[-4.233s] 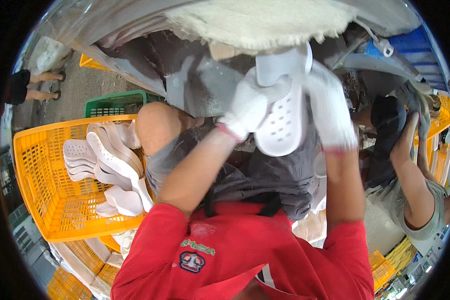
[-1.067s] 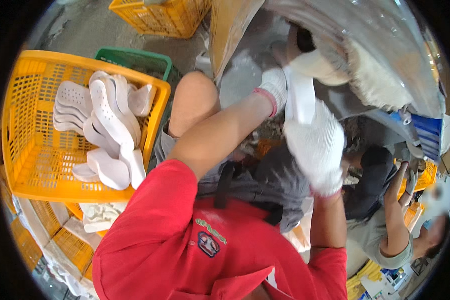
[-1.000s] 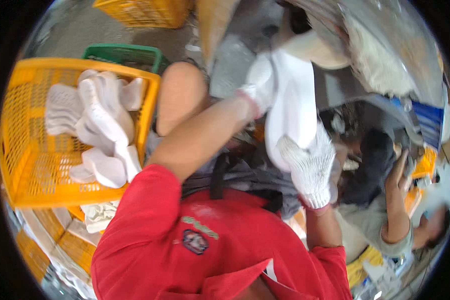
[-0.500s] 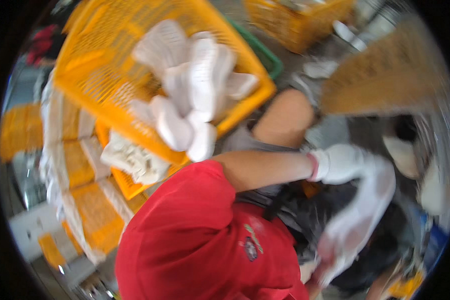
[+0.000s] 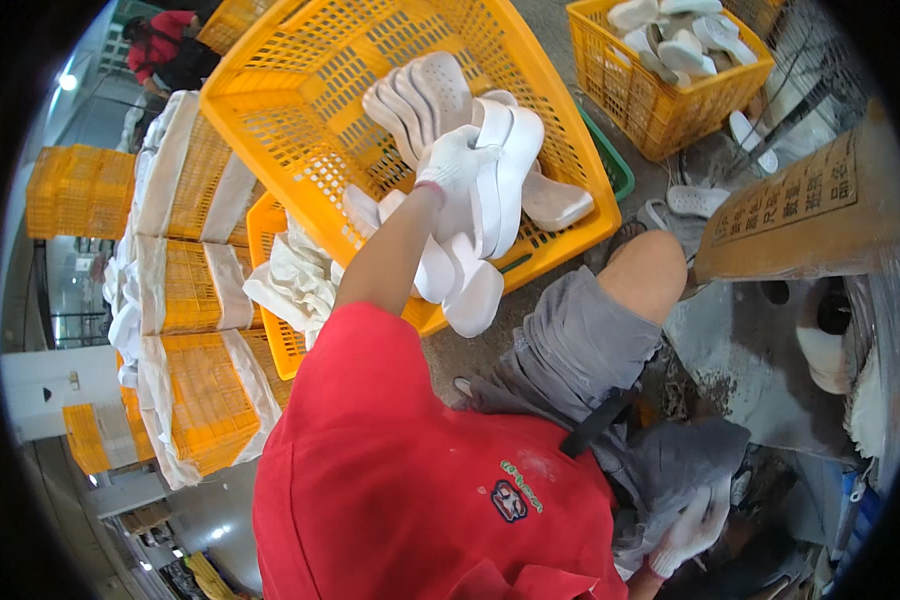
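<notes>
My gloved left hand [image 5: 457, 158] reaches out over a big yellow basket [image 5: 300, 130] and grips a white perforated clog [image 5: 500, 185] by its edge. The clog rests against a pile of like white clogs [image 5: 420, 95] standing in the basket; more of them hang over the near rim [image 5: 465, 290]. My gloved right hand [image 5: 695, 525] lies low at the lower right on grey cloth by my lap, its fingers loosely apart and nothing in it. My bare knee [image 5: 650, 275] is beside the basket.
A second yellow crate [image 5: 660, 110] with white clogs stands at the top right, and a green crate [image 5: 618, 172] peeks out behind the basket. Wrapped stacks of yellow crates [image 5: 185, 300] fill the left. A brown cardboard sheet [image 5: 810, 215] and grey machine [image 5: 760, 345] are right. A person in red [image 5: 165, 35] stands far off.
The view has swung from the machine to the basket. Both hands held the clog up at the machine; now only my left hand carries it over the basket, and my right hand has dropped to my lap.
</notes>
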{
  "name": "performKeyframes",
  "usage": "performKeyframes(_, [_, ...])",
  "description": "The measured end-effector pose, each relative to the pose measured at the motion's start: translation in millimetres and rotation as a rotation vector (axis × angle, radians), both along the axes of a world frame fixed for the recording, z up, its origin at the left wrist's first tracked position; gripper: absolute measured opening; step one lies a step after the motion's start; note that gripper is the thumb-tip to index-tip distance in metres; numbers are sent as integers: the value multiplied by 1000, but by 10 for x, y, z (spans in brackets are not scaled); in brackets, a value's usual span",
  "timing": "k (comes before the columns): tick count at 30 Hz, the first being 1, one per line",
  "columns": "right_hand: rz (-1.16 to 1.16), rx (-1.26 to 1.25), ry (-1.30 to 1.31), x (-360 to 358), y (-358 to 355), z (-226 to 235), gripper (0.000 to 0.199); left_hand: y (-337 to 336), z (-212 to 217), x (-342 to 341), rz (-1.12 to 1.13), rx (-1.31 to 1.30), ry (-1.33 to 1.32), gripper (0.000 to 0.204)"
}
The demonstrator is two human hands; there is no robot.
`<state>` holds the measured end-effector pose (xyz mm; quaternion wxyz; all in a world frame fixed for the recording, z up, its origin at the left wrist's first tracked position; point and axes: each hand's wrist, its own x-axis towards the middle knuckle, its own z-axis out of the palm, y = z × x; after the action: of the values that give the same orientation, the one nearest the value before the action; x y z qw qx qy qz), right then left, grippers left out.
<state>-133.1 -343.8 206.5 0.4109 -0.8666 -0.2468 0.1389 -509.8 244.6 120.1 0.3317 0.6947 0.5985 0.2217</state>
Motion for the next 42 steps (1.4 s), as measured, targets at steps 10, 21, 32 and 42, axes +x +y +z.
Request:
performKeyframes(10, [1052, 304, 659, -1422, 2715, 544, 139, -2099, 2040, 223, 44, -63, -876, 18])
performKeyframes(21, [529, 146, 1325, -371, 1355, 629, 68, -671, 673, 4, 285, 55, -262, 40])
performKeyframes(32, [-281, 458, 1201, -240, 379, 278, 46, -2914, 942, 2770, -709, -381, -754, 34])
performKeyframes(42, [-633, 468, 189, -65, 568, 1026, 54, -4017, 365, 4669, -392, -1356, -1163, 29])
